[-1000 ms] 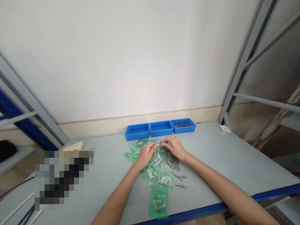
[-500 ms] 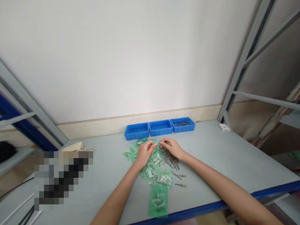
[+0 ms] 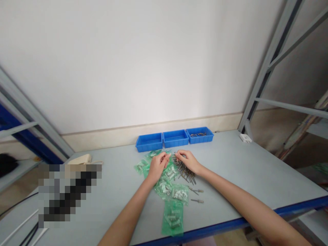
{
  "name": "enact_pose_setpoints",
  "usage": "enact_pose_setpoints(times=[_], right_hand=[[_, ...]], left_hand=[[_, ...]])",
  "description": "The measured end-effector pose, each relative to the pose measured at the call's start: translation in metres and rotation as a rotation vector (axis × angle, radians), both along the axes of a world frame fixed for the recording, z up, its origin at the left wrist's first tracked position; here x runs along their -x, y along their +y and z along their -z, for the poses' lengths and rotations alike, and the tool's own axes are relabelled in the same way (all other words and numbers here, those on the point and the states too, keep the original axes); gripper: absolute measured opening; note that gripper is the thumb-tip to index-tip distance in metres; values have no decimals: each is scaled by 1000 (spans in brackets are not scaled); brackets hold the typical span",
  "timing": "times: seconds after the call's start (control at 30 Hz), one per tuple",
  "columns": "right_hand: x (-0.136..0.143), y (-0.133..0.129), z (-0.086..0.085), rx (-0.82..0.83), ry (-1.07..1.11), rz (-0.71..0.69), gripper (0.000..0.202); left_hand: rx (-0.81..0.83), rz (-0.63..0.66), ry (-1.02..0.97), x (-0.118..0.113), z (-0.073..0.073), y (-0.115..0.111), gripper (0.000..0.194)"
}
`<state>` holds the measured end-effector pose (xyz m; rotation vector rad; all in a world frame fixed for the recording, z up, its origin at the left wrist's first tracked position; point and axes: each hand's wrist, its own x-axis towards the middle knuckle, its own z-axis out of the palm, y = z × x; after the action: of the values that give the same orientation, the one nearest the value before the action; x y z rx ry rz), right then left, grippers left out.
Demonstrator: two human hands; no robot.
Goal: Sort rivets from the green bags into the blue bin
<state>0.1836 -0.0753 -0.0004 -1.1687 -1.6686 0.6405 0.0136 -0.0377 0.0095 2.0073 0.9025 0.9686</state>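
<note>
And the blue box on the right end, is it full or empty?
Neither: the right-hand blue box holds some metal pins, lying low inside it.

Translucent green packets (image 3: 172, 218), grey-brown metal pins (image 3: 186, 174), plain blue trays (image 3: 176, 142), pale grey tabletop (image 3: 228, 164), off-white wall (image 3: 153, 61)

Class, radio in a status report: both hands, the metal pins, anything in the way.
Left hand above green bags, grip unclear. Right hand at the pin pile, grip unclear. Loose pins lie apart. Bags crowd the pile's left side.
</note>
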Motion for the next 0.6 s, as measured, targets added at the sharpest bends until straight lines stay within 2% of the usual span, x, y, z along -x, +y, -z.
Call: enact_pose_setpoints(times=[0.17,0.43,0.6], right_hand=[[0,0,-2,0,64,-12,25],[-3,0,-1,32,-2,-21,40],[-4,3,-4,5,-8,2,27]], left_hand=[[14,30,-26,-1,1,1,26],[29,41,11,0,-2,-2,44],[76,95,-32,0,2,1,32]])
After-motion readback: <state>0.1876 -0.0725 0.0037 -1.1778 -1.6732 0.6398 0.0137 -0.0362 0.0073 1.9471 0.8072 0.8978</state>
